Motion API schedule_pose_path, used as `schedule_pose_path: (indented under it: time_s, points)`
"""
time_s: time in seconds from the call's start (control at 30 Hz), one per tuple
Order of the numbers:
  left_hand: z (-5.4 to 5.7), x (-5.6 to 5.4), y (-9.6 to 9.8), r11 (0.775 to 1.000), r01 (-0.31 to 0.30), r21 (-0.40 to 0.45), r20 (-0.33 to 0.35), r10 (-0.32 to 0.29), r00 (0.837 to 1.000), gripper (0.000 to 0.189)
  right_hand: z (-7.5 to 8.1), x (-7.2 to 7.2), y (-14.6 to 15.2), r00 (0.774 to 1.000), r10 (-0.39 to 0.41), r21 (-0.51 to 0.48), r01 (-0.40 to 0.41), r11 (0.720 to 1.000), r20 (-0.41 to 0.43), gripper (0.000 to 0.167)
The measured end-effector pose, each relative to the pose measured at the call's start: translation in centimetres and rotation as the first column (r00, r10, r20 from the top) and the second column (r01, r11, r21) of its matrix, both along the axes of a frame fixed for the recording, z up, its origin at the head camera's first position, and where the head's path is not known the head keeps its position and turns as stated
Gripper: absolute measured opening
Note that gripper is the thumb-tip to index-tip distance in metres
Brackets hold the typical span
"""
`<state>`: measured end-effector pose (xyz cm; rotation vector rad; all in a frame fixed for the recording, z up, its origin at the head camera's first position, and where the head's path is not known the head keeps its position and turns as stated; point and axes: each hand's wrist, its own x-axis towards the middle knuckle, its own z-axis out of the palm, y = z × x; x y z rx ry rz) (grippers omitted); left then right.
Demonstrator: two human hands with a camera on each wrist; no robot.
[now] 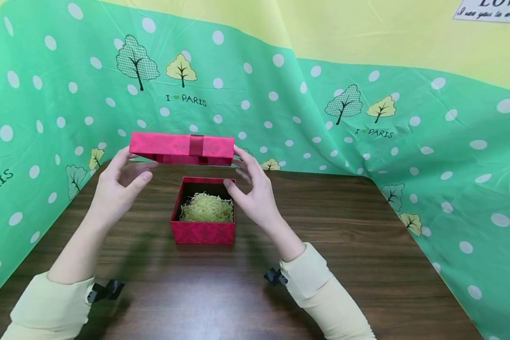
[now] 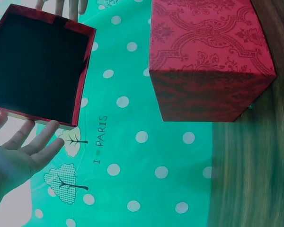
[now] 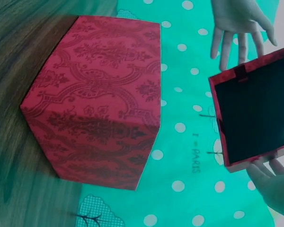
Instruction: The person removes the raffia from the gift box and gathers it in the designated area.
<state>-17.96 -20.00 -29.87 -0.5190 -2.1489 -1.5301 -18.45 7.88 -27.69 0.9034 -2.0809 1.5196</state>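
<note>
A red box lid (image 1: 178, 145) with a darker ribbon band hangs in the air, its dark inside (image 2: 38, 66) showing from below. My left hand (image 1: 118, 186) supports the lid's left end with extended fingers (image 2: 35, 137), its thumb standing apart from it. At the other end, my right hand (image 1: 257, 191) presses the lid with its fingertips; its thumb points down, in front of the box's right rim in the head view. Below stands the red patterned open box (image 1: 204, 232) on the table, holding pale yellow-green shredded filler (image 1: 208, 208).
The dark wood-grain table (image 1: 331, 245) stretches around the box. A green cloth (image 1: 246, 89) with white dots and printed trees hangs behind and along both sides. Cream sleeves (image 1: 318, 278) with black bows cover the forearms.
</note>
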Motion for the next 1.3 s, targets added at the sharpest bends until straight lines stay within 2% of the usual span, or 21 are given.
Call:
schedule_pose_path:
  time_s: [0.13, 0.27, 0.53, 0.83, 1.0, 1.13, 1.3]
  points:
    - [0.0, -0.1, -0.3, 0.996, -0.073, -0.057, -0.044, 0.07, 0.997, 0.056, 0.2, 0.0, -0.4, 0.999, 0.001, -0.031, -0.002, 1.0, -0.038, 0.057]
    - [0.1, -0.3, -0.8, 0.991, -0.096, -0.092, -0.085, 0.088, 0.992, 0.06, 0.2, 0.0, -0.6, 0.999, -0.015, -0.035, 0.013, 0.999, -0.041, 0.054]
    - [0.0, -0.2, -1.7, 0.969, -0.183, -0.168, -0.16, 0.156, 0.975, 0.063, -2.1, -2.3, -0.7, 0.997, -0.05, -0.034, 0.048, 0.998, -0.061, 0.057]
    - [0.0, 0.0, -2.5, 0.968, -0.188, -0.165, -0.231, 0.147, 0.962, 0.063, -2.4, -2.4, -1.5, 0.998, -0.049, -0.067, 0.046, 0.997, -0.048, 0.055]
    - [0.2, 0.2, -3.1, 0.961, -0.184, -0.205, -0.231, 0.135, 0.964, 0.063, -2.4, -2.5, -1.8, 0.999, -0.024, -0.068, 0.021, 0.997, -0.035, 0.053]
    - [0.2, 0.4, -3.6, 0.959, -0.179, -0.22, -0.22, 0.13, 0.967, 0.062, -2.3, -2.4, -2.0, 1.0, 0.003, -0.072, -0.002, 0.997, 0.015, 0.051]
    - [0.3, 0.8, -4.3, 0.958, -0.185, -0.219, -0.145, 0.155, 0.977, 0.06, -1.4, -1.4, -2.7, 0.996, 0.028, -0.079, -0.021, 0.997, 0.083, 0.05]
